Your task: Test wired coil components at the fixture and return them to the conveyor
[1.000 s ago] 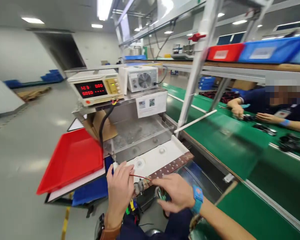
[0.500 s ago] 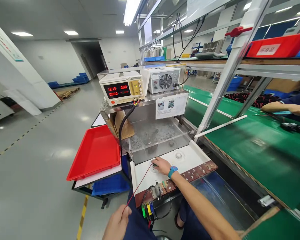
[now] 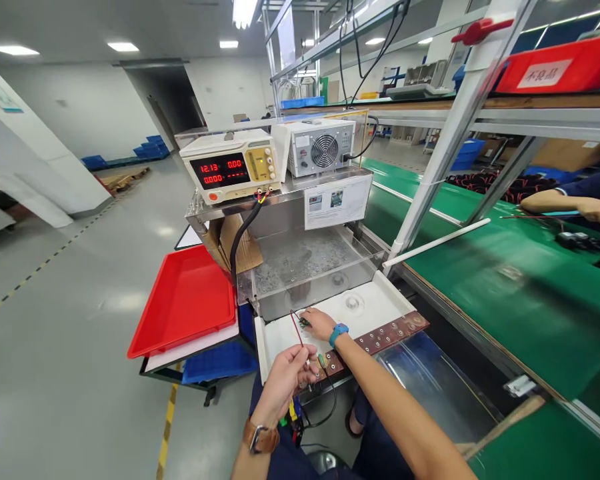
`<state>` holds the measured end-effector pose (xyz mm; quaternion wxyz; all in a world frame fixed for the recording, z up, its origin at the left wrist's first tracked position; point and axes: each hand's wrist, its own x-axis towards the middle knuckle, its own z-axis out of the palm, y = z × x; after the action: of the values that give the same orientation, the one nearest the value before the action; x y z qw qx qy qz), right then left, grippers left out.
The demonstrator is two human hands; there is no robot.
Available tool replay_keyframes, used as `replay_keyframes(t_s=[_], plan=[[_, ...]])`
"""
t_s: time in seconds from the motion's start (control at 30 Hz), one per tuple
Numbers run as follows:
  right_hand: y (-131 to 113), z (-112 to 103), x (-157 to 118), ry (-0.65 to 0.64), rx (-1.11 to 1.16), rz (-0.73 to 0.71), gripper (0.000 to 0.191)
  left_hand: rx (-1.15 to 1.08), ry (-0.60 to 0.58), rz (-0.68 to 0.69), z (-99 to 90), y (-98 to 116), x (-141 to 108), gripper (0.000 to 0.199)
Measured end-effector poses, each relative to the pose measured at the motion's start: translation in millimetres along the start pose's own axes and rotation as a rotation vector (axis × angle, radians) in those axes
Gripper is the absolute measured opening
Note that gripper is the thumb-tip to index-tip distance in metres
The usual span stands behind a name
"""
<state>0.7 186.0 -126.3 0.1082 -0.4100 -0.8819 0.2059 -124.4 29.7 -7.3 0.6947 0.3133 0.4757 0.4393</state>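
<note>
My left hand [image 3: 291,375], with a brown watch strap on its wrist, pinches a thin red wire [image 3: 297,329] over the near edge of the white work tray [image 3: 380,299]. From there the wire rises and bends over toward my right hand [image 3: 321,325]. My right hand wears a blue wristband, and its fingers are closed on a small dark green piece [image 3: 305,322], perhaps a circuit board, too small to make out. Below my hands a brown strip with metal studs [image 3: 375,343] borders the tray. A black lead with a green plug [image 3: 322,360] is on this strip.
A power supply [image 3: 233,167] with red digits and a grey fan unit [image 3: 325,150] stand on the metal shelf. To the left is a red tray [image 3: 185,300]. A green conveyor [image 3: 500,287] runs along the right, where another person's hands [image 3: 595,210] work.
My left hand has come up from low in front of my lap to just beside my right hand. The wire, stretched straight before, is now bent. The camera view has shifted slightly.
</note>
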Motion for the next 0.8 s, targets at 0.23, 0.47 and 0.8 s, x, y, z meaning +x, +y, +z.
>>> replay_keyframes(t_s=[0.23,0.47,0.8], plan=[[3.5,0.6,3.1,-0.027,0.007,0.025,0.027,0.216,0.104,0.146,-1.1,-15.2,37.5,0.047],[7.1,4.3,3.9,-0.006,0.044,0.068,0.04,0.366,0.211,0.297,-0.8,-28.8,57.5,0.037],[3.9,-4.9,-1.6,-0.009,0.05,0.04,0.04,0.247,0.047,0.324,9.5,-10.3,47.2,0.033]])
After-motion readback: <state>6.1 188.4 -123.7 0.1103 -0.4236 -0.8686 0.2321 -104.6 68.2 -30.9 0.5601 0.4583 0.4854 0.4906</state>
